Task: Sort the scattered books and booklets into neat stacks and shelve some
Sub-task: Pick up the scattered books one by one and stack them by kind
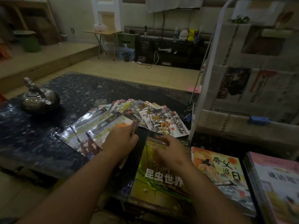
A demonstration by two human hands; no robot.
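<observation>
Green book (155, 180) beneath right hand (171, 149), fingers relaxed on cover; left hand (120, 139) fingers grip thin booklet (135, 125).

A single head-worn camera is looking forward and down over the dark table (84, 91), sitting close above both forearms. Its wide lens is also taking in the white rack (200, 97) at right and the far wall (77, 16).

i see glossy, plastic-slick covers on the fanned booklets (129, 113) and green book (155, 180), a shiny metal kettle (40, 99), and a smooth, reflective dark counter (77, 91).
</observation>
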